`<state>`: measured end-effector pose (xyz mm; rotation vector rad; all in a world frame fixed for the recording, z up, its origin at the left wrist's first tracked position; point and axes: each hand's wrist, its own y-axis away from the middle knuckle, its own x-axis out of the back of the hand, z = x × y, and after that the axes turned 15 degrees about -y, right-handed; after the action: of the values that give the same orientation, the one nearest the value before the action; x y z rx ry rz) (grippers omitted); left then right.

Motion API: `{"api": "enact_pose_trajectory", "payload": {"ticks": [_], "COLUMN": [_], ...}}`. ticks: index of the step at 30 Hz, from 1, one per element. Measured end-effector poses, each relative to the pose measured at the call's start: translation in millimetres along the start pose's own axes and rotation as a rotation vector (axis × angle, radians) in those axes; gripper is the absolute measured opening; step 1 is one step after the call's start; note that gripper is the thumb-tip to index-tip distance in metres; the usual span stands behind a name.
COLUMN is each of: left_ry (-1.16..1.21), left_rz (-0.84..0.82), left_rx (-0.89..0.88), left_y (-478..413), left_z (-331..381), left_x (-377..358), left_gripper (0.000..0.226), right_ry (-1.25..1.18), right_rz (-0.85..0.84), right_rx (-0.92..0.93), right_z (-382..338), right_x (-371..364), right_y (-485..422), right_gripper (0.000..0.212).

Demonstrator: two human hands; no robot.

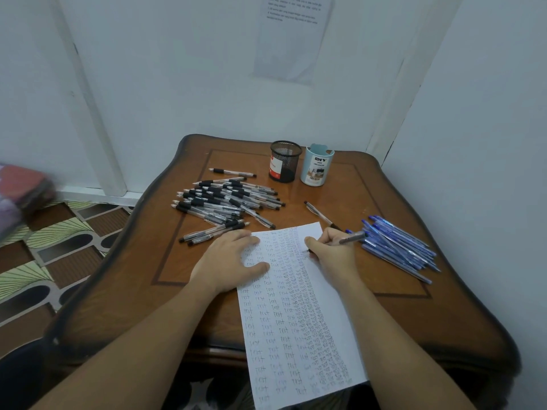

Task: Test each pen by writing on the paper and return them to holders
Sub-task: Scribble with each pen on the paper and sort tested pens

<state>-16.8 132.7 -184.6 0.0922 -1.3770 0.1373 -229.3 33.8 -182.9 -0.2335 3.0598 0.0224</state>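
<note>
1. I see my left hand [233, 258] lying flat with fingers spread, pressing the upper left of the paper [296, 315] at centre frame.
2. My right hand [334, 250] grips a pen [352, 237], its tip down at the paper's upper right edge.
3. Black pens [225, 202] are heaped left of centre, and blue pens [399, 247] are heaped at the right.
4. The mesh holder [284, 161] and the light blue holder [316, 168] stand side by side above centre, on the table [384, 179].

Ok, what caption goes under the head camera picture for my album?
Right hand holds a pen to the paper while left hand presses it flat.
</note>
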Motion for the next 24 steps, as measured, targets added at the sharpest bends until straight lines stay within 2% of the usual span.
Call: {"api": "enact_pose_trajectory", "payload": {"ticks": [8,24], "left_ry": [0.024,0.032], "left_rz": [0.017,0.024], "left_rx": [-0.002,-0.001], "left_y": [1.8,0.4], "left_z": [1.0,0.3], "left_x": [1.2,0.2], "left_gripper": [0.068,0.067], "right_ry": [0.075,0.133], "right_rz": [0.031,-0.023], "right_rx": [0.055,0.090], "right_z": [7.3,11.8], "right_x": [2.3,3.2], "right_y": [-1.8,-4.6], "right_gripper": [0.040,0.045]}}
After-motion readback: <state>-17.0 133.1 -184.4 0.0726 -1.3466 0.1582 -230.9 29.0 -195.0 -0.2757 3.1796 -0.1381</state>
